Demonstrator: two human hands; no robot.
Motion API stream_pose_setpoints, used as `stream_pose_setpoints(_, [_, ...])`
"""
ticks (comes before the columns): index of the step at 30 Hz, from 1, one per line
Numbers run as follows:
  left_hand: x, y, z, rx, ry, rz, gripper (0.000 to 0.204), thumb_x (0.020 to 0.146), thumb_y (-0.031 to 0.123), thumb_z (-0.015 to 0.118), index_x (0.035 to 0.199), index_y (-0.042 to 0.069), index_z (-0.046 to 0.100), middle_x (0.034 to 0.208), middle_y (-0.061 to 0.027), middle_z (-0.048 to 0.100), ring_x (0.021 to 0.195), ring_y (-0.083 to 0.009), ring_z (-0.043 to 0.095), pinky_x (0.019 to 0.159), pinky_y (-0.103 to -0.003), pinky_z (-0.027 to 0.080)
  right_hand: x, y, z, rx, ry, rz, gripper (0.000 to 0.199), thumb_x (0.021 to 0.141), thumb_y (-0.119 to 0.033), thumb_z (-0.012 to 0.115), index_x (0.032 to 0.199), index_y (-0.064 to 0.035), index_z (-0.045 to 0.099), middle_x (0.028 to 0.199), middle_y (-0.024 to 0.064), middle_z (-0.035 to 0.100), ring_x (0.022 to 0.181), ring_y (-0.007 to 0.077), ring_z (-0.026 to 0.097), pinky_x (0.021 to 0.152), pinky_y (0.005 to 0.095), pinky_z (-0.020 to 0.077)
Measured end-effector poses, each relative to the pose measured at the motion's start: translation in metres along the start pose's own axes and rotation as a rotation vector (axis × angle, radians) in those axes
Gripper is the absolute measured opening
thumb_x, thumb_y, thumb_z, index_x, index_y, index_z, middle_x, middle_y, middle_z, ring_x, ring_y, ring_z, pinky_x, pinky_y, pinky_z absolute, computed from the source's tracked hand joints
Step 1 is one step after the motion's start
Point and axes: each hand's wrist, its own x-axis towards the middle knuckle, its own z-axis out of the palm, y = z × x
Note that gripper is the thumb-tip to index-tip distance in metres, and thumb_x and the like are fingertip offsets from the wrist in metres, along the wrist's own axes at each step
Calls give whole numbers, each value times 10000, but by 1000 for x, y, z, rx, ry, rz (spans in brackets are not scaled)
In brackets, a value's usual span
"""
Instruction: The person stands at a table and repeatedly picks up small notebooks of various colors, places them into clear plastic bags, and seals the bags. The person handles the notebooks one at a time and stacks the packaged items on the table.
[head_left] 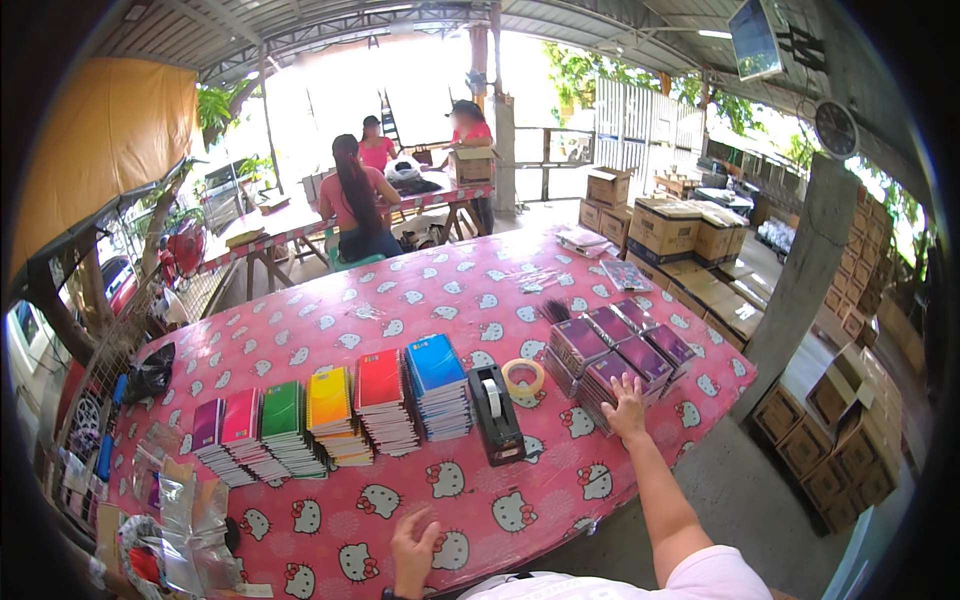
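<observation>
My right hand (pixel 626 408) rests with fingers spread on the near edge of a block of purple notebooks (pixel 643 362), stacked in several piles at the table's right side. Nothing is gripped in it. My left hand (pixel 414 545) hovers at the table's near edge, fingers loosely bent and apart, holding nothing. Left of the middle, spiral notebooks stand in a row of stacks: purple (pixel 208 424), pink (pixel 241 414), green (pixel 282 408), yellow (pixel 329 400), red (pixel 379 380) and blue (pixel 437 364). Beside the blue stack sit a black tape dispenser (pixel 500 432) and a tape roll (pixel 524 394).
A pink patterned cloth (pixel 400 300) covers the table. Clear plastic bags (pixel 190 525) lie at the near left corner, flat packets (pixel 585 240) at the far right. Cardboard boxes (pixel 665 228) stand beyond the right edge. Several people in pink (pixel 372 190) are at a farther table.
</observation>
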Motion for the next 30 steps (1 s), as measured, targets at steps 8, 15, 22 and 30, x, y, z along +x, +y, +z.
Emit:
stream_pose_setpoints(8, [-4, -44, -25, 7, 269, 54, 487, 826, 90, 622, 1261, -36, 442, 1212, -182, 515, 1093, -245, 529, 901, -327, 444, 1, 26, 50, 1178, 423, 762, 838, 851, -514, 541, 1404, 23, 211, 1430, 186, 278, 1326, 288, 272, 1095, 411, 213])
stream_pose_setpoints(15, [-7, -23, -8, 71, 192, 74, 595, 841, 112, 618, 1342, -30, 331, 1316, -209, 435, 1173, -281, 481, 937, -357, 431, -5, -3, 1, 1440, 67, 823, 879, 861, -590, 476, 1414, 24, 178, 1450, 184, 248, 1334, 295, 262, 1095, 410, 220])
stream_pose_setpoints(22, [-17, -33, -41, 122, 305, 113, 605, 840, 173, 634, 1341, -11, 349, 1300, -196, 450, 1126, -274, 504, 911, -357, 440, -37, -77, -14, 921, 415, 384, 493, 843, -121, 581, 1285, 8, 405, 1283, 151, 434, 1164, 241, 447, 980, 357, 365])
stream_pose_setpoints(30, [-39, -37, -163, 553, 520, 353, 584, 782, 128, 652, 1303, 14, 416, 1231, -185, 500, 1131, -316, 482, 958, -374, 385, -89, -323, 10, 1473, -216, -120, 114, 862, -16, 577, 974, 0, 594, 913, 50, 612, 846, 115, 585, 764, 231, 457])
